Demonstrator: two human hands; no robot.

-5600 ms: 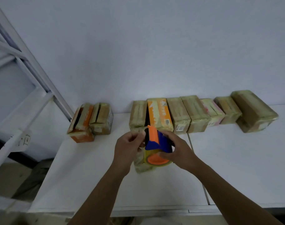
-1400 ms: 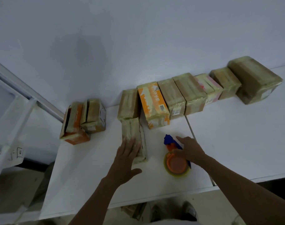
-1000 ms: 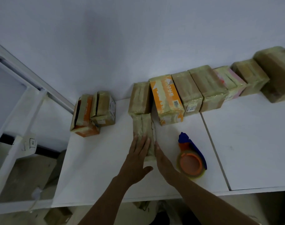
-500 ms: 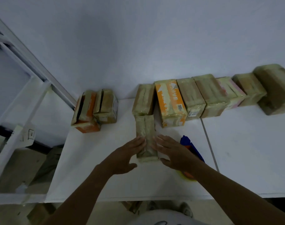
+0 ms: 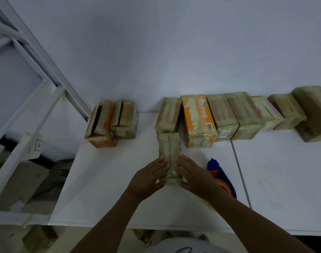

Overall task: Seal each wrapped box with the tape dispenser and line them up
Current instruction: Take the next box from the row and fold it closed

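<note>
A narrow wrapped box (image 5: pixel 168 150) lies lengthwise on the white table (image 5: pixel 104 189), its far end against the leftmost box of the row (image 5: pixel 168 115). My left hand (image 5: pixel 148 177) presses its near left side with straight fingers. My right hand (image 5: pixel 194 175) presses the near right side the same way. The blue and orange tape dispenser (image 5: pixel 222 177) lies on the table just right of my right wrist, partly hidden by it. A row of several wrapped boxes, one orange (image 5: pixel 199 119), runs along the wall to the right.
Two loosely wrapped boxes (image 5: pixel 111 123) stand apart at the table's back left corner. A white metal frame (image 5: pixel 35 99) rises left of the table. A seam (image 5: pixel 240 172) divides two tabletops. Cardboard lies on the floor at lower left.
The dispenser was set down on the table and my right hand left it. Both hands came to the narrow box's near end and now press its two sides.
</note>
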